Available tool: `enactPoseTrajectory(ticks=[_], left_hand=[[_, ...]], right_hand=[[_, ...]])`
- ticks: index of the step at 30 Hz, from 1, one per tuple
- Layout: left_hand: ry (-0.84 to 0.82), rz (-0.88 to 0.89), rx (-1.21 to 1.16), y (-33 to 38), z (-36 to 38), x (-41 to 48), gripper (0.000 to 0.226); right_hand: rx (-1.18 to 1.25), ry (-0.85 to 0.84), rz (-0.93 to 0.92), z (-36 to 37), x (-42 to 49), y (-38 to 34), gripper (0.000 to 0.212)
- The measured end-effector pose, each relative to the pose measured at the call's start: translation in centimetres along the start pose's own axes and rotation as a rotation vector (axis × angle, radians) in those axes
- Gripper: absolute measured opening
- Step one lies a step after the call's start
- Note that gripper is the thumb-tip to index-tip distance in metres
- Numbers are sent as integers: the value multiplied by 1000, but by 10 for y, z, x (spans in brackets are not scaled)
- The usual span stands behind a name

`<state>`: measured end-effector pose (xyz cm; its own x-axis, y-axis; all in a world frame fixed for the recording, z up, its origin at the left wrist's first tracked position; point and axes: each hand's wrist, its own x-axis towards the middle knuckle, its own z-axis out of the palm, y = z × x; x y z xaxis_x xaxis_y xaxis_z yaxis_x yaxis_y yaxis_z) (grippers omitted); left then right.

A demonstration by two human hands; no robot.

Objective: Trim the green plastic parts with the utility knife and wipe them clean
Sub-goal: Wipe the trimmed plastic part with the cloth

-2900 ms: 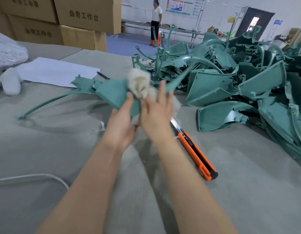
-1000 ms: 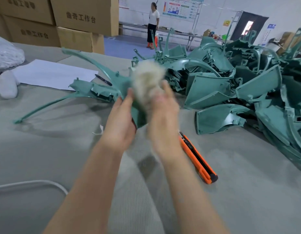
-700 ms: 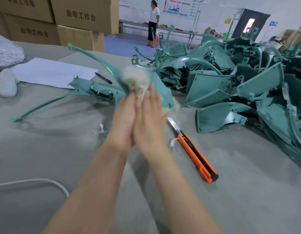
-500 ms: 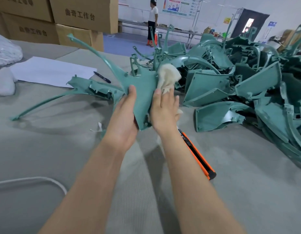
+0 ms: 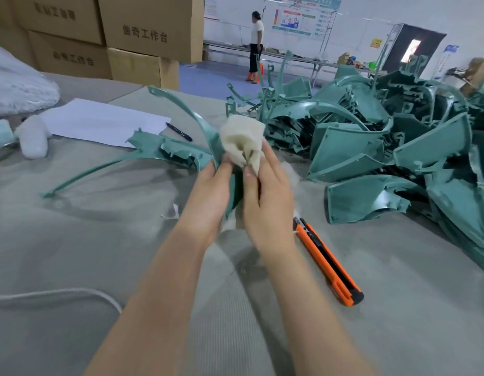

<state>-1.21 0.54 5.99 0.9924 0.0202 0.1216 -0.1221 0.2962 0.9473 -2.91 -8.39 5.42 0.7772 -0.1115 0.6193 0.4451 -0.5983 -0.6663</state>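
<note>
Green curved plastic part [image 5: 208, 137] sits gripped in the left hand [image 5: 208, 196] above the grey worktop [image 5: 100, 253]; right hand [image 5: 268, 196] rubs a cream cloth wad [image 5: 242, 141] over it. Wiping step, I'd say; next, probably set it aside.

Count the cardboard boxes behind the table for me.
4 show: one at top left, one at top right with print, one below left, one below right. More may sit out of frame or behind these.

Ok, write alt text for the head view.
A left hand holds a green part above a grey table while the right hand presses a cloth to it. An orange knife lies beside a pile of green parts.
</note>
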Motion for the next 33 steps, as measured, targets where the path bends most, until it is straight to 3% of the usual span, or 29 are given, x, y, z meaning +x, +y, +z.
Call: enactPoseTrajectory(ticks=[2, 4, 6, 10, 13, 15, 18, 20, 24, 26, 27, 28, 30, 33], left_hand=[[-141, -59, -232, 1, -2, 0, 27], [-349, -122, -469, 6, -2, -5, 45], [-327, -30, -328, 3, 1, -6, 50], [-49, 127, 143, -1, 8, -11, 25], [-145, 162, 312, 4, 4, -12, 40], [-216, 182, 395, 10, 2, -14, 53], [-283, 194, 449, 12, -2, -13, 45], [-287, 162, 470, 11, -2, -14, 48], [-267, 135, 517, 4, -2, -13, 47], [-264, 137, 490, 1, -1, -11, 44], [-248, 155, 460, 0, 1, -10, 40], [-208, 168, 404, -2, 3, -8, 33], [-79, 120, 205, -2, 6, -5, 33], [90, -39, -133, 1, -2, 0, 42]], right_hand=[[-14, -112, -105, 7, -7, -9, 55], [-93, -182, -102, 11, -5, -12, 69], [-209, -170, -53, 8, 11, -8, 67], [-423, -174, 110, -9, 55, -4, 49], [-416, -86, 153, -22, 73, -1, 53], [-331, -85, 261, -27, 81, 4, 54], [-66, -46, 472, -31, 84, 17, 53], [101, 66, 580, -33, 77, 21, 53], [209, 372, 510, -35, 63, 22, 54], [146, 439, 363, -29, 55, 14, 35], [135, 395, 275, -26, 48, 8, 20], [117, 304, 168, -22, 39, 3, 21], [50, 19, -52, -6, 10, -2, 39], [-57, -257, -125, 17, -28, -10, 51]])
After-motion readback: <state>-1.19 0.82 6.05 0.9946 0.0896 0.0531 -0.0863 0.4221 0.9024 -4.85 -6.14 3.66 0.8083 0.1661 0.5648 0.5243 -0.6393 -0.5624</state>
